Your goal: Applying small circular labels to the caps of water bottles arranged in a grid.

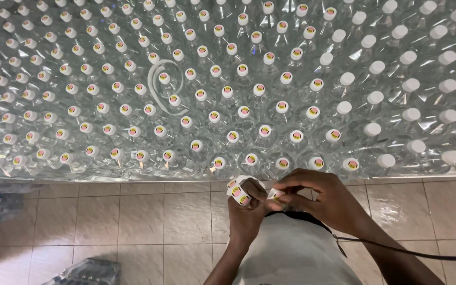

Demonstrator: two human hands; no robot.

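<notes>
My left hand holds a small roll of round stickers just below the table edge. My right hand pinches the loose end of the sticker strip between thumb and fingers, right next to the roll. In front of me stands a large block of clear plastic bottles with white caps. Most caps carry a round coloured sticker, such as the near one. The caps at the right are plain white.
A loose curl of sticker backing strip lies on top of the bottles at centre left. Beige floor tiles run below the bottles' front edge. A shrink-wrapped pack lies on the floor at lower left. A black cable crosses my right arm.
</notes>
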